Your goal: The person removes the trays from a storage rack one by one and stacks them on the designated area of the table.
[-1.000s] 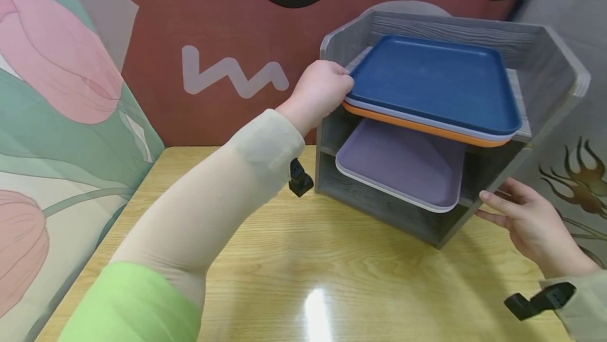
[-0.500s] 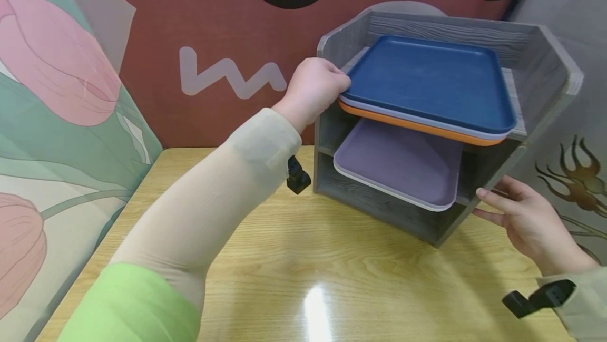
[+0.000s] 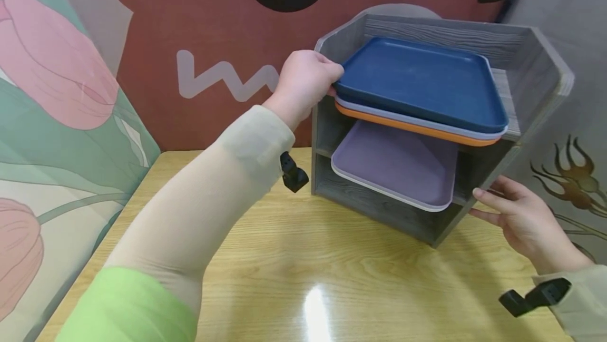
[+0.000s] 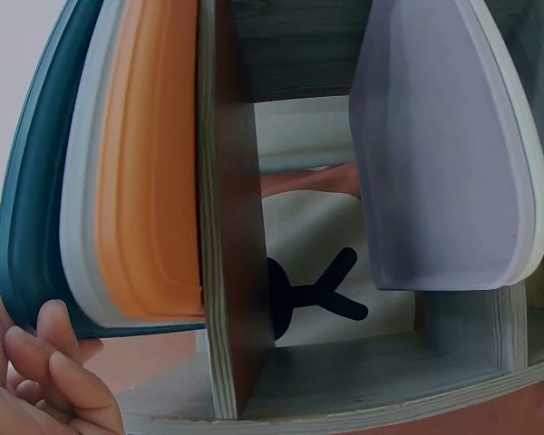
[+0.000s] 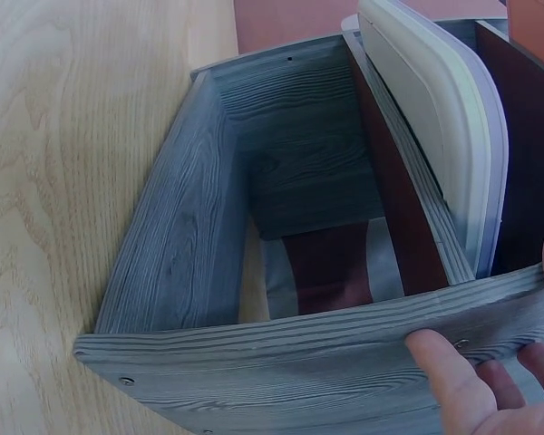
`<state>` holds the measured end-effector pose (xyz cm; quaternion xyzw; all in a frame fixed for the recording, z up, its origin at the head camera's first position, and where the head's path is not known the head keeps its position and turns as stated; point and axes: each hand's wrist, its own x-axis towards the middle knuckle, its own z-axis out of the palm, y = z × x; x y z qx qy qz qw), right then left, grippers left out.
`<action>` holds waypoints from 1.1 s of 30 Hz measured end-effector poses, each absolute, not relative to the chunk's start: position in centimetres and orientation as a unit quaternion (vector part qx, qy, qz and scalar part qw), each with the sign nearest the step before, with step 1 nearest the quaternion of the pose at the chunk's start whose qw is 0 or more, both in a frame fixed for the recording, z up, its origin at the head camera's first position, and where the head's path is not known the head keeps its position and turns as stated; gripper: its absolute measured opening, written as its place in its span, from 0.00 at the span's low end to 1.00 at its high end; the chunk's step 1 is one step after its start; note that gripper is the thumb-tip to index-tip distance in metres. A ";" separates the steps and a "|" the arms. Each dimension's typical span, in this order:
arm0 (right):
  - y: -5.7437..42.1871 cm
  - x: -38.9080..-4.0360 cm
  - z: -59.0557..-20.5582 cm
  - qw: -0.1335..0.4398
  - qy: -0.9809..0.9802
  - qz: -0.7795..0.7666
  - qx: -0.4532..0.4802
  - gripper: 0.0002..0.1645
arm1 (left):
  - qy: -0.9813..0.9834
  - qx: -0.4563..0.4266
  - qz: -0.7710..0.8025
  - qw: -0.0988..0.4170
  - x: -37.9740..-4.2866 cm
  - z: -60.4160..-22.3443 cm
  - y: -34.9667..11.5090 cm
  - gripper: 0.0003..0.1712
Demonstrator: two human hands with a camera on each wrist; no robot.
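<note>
With thumb and fingers my left hand (image 3: 305, 81) pinches the left front corner of a dark blue tray (image 3: 422, 84). That corner is tilted up a little off a light grey-lilac tray (image 3: 408, 116) and an orange tray (image 3: 412, 128) beneath it, as the gap in the left wrist view shows. All three lie on the top of a grey wood-grain shelf unit (image 3: 536, 73). My right hand (image 3: 526, 221) touches the unit's right side panel (image 5: 344, 381), fingers extended and fingertips near its front edge.
On a lower shelf lies a purple tray (image 3: 398, 163) over a pale one, both jutting out past the front. The unit stands at the back right of a wooden table (image 3: 265, 268), by a red wall panel (image 3: 227, 20) and a grey side panel (image 3: 578, 110).
My left hand has raised the blue tray's left corner slightly and shifted left, opening a gap over the grey-lilac tray. The right hand stays at the unit's side.
</note>
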<state>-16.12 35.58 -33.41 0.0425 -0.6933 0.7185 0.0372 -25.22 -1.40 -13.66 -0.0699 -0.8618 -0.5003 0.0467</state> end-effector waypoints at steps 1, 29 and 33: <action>35.6 -16.1 -33.4 0.036 -0.690 0.721 0.044 0.29 | -0.857 -0.065 -0.509 0.043 -25.2 -13.6 -1.6 0.16; 35.9 -16.2 -33.8 0.048 -0.626 0.775 0.074 0.19 | -0.747 -0.065 -0.656 -0.083 -23.2 -15.3 -4.4 0.12; 36.0 -16.1 -33.9 0.050 -0.626 0.774 0.074 0.17 | -0.747 -0.048 -0.655 -0.103 -23.3 -15.2 -4.0 0.15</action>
